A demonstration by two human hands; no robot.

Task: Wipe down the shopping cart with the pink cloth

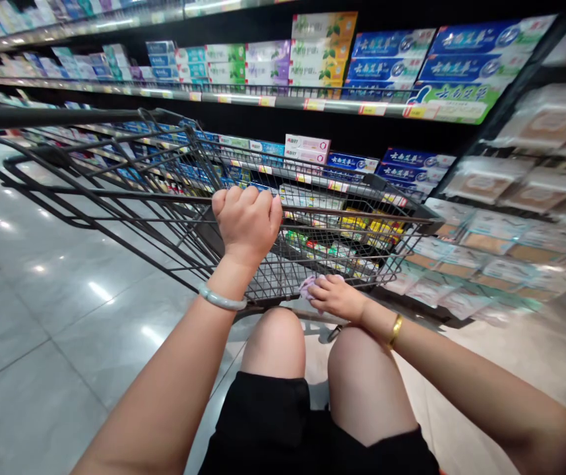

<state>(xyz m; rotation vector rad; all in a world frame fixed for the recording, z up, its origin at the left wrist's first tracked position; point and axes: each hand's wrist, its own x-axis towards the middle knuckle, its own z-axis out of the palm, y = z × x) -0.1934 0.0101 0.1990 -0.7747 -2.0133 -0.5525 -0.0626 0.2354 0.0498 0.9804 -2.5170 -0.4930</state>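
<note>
A: Where is the pale purple cloth [305, 287] lying?

B: It is lying beneath the curled fingers of the right hand [336, 297], bunching out past the fingertips. It is also sitting below and to the right of the left hand [247, 221], well apart from it.

A: How is each hand standing?

B: The right hand is curling narrowly over the cloth, holding it beside the lower wirework of the shopping cart [313, 211]. Whether the cloth is touching the wires, one cannot tell. The left hand is closing in a fist around the upper side rail [179, 197].

A: And the surroundings?

B: Two bent knees [273, 340] are showing below the cart, and boxes [322, 56] are standing stacked on a shelf [263, 101] beyond it.
</note>
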